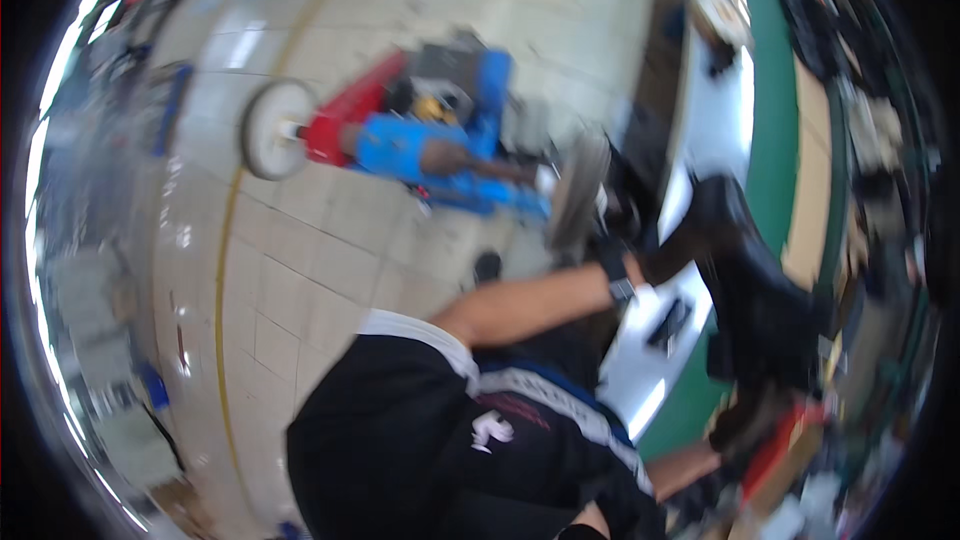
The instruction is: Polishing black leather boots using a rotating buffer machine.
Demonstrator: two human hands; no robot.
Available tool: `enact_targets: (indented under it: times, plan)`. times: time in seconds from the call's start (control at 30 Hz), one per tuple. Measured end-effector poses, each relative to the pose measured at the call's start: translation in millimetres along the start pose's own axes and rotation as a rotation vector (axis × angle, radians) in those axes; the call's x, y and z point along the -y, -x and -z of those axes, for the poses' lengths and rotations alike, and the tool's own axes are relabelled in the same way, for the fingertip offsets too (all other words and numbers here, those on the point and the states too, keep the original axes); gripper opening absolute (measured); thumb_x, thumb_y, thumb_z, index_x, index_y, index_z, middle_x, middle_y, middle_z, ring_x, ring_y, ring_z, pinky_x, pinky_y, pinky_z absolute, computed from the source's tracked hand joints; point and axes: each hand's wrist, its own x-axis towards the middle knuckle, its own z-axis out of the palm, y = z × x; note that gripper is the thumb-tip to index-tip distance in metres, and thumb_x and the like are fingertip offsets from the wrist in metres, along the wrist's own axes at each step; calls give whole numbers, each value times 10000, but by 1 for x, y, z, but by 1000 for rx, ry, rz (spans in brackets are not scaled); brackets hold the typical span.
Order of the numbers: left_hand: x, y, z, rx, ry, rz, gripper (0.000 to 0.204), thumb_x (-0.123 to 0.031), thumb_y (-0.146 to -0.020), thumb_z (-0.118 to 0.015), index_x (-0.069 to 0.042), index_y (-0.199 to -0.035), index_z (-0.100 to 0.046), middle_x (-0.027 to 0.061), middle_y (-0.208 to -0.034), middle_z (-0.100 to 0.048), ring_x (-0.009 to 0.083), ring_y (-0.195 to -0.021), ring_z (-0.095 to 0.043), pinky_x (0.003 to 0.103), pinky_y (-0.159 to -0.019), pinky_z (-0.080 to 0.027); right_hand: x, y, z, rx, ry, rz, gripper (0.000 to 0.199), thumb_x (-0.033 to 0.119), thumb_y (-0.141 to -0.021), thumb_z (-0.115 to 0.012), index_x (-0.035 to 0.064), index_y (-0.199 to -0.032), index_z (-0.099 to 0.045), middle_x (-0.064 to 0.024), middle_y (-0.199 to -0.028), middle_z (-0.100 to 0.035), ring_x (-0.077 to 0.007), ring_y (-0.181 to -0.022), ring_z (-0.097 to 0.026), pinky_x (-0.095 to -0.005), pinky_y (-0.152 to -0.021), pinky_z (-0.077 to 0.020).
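The whole view is tilted and motion-blurred. My left forearm reaches right across the picture, with a wristband and a dark glove on my left hand [628, 252]. It touches the lower end of a large black object [762, 312] that lies over the white bench top [716, 110]. My right hand [742, 426], also dark-gloved, is at the lower right, just under the same black object and next to something red [782, 440]. The blur hides the fingers of both hands. My black shirt with white trim fills the lower middle.
A blue and red wheeled machine [430, 140] with a white wheel [274, 128] lies on the tiled floor [300, 270], beside a yellow floor line. The bench has a green edge [772, 110]. A small dark item [670, 324] rests on the white top. Cluttered shelves run along the right rim.
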Motion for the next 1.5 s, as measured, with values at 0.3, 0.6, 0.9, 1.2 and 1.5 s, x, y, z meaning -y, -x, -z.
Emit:
enact_targets:
  times: [0.3, 0.6, 0.9, 1.2, 1.5]
  plan:
    - [-32, 162, 44, -672, 431, 563, 585, -533, -902, -336, -40, -1186, -472, 113, -1075, -553, 210, -1002, -539, 335, -914, -422, 197, 71, -12, 652, -1748, -1368, 515, 140, -738, -633, 45, -1211, -454, -100, -1239, -476, -236, -1115, -486, -367, -965, -377]
    - [12, 189, 144, -792, 679, 656, 736, -666, -832, -296, -54, -1199, -477, 131, -1080, -580, 263, -978, -572, 376, -880, -462, 244, 106, -107, 476, -935, -272, 400, -2, -677, -675, 47, -1046, -529, -110, -1002, -563, -223, -951, -562, -326, -841, -453]
    - [31, 163, 204, -860, 483, 831, 756, -714, -804, -213, -146, -1221, -490, 120, -1153, -558, 304, -1064, -528, 471, -920, -405, 257, 87, -208, 713, -2078, -1601, 351, 315, -764, -576, 104, -1041, -537, -68, -953, -602, -218, -878, -582, -376, -735, -467]
    - [-20, 182, 158, -839, 726, 883, 897, -721, -776, -341, -18, -1332, -309, 172, -1309, -418, 307, -1182, -425, 422, -1023, -296, 239, 131, -155, 800, -1457, -1126, 424, 228, -754, -619, 47, -1127, -535, -97, -1043, -594, -199, -947, -570, -328, -837, -436]
    - [-92, 184, 165, -719, 1930, 37, 575, -491, -895, -321, -66, -1269, -424, 102, -1234, -489, 222, -1144, -450, 335, -993, -339, 263, 29, -58, 849, -651, -286, 692, 244, -651, -738, 50, -1246, -443, -219, -1159, -499, -349, -1023, -528, -397, -865, -424]
